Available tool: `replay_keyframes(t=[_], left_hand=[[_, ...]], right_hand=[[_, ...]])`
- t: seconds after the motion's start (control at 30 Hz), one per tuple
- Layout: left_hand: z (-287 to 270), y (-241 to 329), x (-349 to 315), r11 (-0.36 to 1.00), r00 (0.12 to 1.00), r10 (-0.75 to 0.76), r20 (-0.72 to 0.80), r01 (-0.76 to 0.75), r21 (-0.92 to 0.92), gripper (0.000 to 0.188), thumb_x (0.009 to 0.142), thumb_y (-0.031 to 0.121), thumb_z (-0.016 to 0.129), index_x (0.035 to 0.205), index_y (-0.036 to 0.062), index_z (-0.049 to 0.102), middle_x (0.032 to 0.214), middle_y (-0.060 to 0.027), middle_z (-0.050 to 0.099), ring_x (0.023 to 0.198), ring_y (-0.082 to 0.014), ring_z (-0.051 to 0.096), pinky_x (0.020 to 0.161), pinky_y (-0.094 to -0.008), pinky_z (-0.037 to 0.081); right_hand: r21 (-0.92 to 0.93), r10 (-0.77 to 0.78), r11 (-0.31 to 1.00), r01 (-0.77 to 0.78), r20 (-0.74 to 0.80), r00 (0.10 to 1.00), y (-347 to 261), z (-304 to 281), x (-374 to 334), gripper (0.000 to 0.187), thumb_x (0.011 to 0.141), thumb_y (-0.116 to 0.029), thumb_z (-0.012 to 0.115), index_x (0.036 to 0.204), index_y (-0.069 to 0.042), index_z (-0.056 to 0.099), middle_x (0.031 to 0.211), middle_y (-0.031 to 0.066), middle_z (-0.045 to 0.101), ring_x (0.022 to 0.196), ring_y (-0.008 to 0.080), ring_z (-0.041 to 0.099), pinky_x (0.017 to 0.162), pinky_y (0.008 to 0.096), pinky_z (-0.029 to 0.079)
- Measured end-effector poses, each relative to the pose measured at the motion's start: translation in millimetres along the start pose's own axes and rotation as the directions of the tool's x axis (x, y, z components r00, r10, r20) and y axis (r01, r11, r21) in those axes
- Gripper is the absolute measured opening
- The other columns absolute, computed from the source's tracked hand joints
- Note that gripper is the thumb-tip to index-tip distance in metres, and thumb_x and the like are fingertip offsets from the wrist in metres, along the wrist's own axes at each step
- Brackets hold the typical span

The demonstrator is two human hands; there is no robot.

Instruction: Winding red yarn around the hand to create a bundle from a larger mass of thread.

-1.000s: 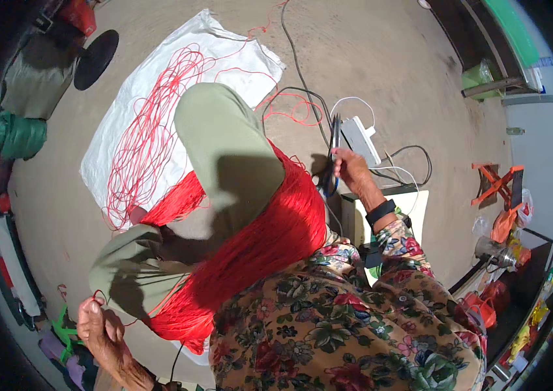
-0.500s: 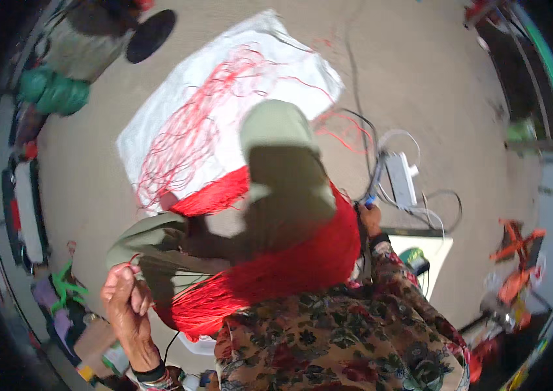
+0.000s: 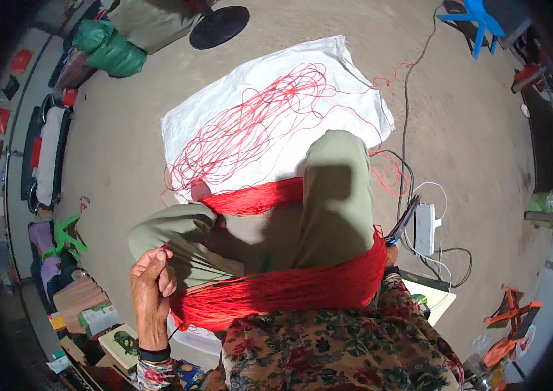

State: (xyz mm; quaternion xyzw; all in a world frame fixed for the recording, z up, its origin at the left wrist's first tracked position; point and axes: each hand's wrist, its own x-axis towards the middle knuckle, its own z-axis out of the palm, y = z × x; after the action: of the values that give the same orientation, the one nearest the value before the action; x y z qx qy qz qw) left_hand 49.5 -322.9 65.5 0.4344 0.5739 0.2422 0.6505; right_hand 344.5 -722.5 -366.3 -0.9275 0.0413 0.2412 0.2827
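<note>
A thick hank of red cord stretches across my lap and wraps round the outside of my knee; another stretch of red cord lies beyond my legs. At its left end, my left hand is raised and closed, with a short red cord end pinched between thumb and forefinger. Low beside my right knee, my right hand is partly hidden by the hank and my sleeve. It appears closed round a dark, narrow tool with a blue part; its exact kind I cannot make out.
Loose red cord lies in tangled loops on a white sheet ahead. To the right are a white power strip and dark cables. A green bundle sits far left, boxes near left, an orange folding stool at right.
The view has shifted, so the scene sits further right and lower. My left hand still pinches the cord end; my right hand stays beside the knee with the dark tool.
</note>
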Motion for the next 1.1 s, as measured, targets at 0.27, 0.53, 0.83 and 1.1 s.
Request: replay_keyframes(t=[0.27, 0.53, 0.83, 1.1], left_hand=[[-10, -4, -1, 1.000, 0.999, 0.001, -0.044, -0.002, -0.028, 0.019, 0.090, 0.017, 0.063, 0.088, -0.0013, 0.060, 0.046, 0.0031, 0.038, 0.036, -0.0053, 0.027, 0.036, -0.0217, 0.019], [-38, -14, 1, 0.992, 0.994, 0.050, -0.101, -0.061, -0.114, 0.019, 0.091, 0.016, 0.060, 0.087, -0.0025, 0.060, 0.046, 0.0027, 0.039, 0.035, -0.0053, 0.027, 0.036, -0.0216, 0.020], [-62, -21, 5, 0.962, 0.992, 0.101, -0.070, -0.116, -0.249, 0.017, 0.091, 0.014, 0.058, 0.089, -0.0034, 0.060, 0.048, 0.0036, 0.038, 0.039, -0.0049, 0.030, 0.037, -0.0220, 0.022], [-93, -42, 12, 0.915, 0.992, 0.105, -0.074, -0.125, -0.384, 0.033, 0.097, 0.027, 0.050, 0.099, -0.0044, 0.060, 0.051, 0.0043, 0.034, 0.040, -0.0067, 0.029, 0.038, -0.0239, 0.023]], right_hand=[[0.118, -0.083, 0.991, 0.060, 0.205, 0.975, 24, 10, 19, 0.035, 0.078, -0.032, 0.068, 0.084, 0.002, 0.067, 0.074, 0.0160, 0.067, 0.069, 0.0257, 0.065, 0.064, 0.0369, 0.049], [0.257, -0.074, 0.966, 0.017, 0.211, 0.975, -5, 5, -8, 0.033, 0.081, -0.033, 0.066, 0.084, 0.000, 0.066, 0.073, 0.0137, 0.066, 0.067, 0.0234, 0.064, 0.062, 0.0358, 0.048], [0.655, -0.069, 0.747, -0.111, 0.242, 0.968, -38, 2, -56, 0.031, 0.084, -0.033, 0.063, 0.084, -0.001, 0.066, 0.071, 0.0111, 0.065, 0.065, 0.0207, 0.062, 0.061, 0.0346, 0.047], [0.791, -0.208, 0.612, 0.014, 0.144, 0.967, -107, -61, -81, 0.030, 0.087, -0.033, 0.061, 0.083, -0.003, 0.065, 0.070, 0.0088, 0.064, 0.064, 0.0183, 0.061, 0.059, 0.0335, 0.046]])
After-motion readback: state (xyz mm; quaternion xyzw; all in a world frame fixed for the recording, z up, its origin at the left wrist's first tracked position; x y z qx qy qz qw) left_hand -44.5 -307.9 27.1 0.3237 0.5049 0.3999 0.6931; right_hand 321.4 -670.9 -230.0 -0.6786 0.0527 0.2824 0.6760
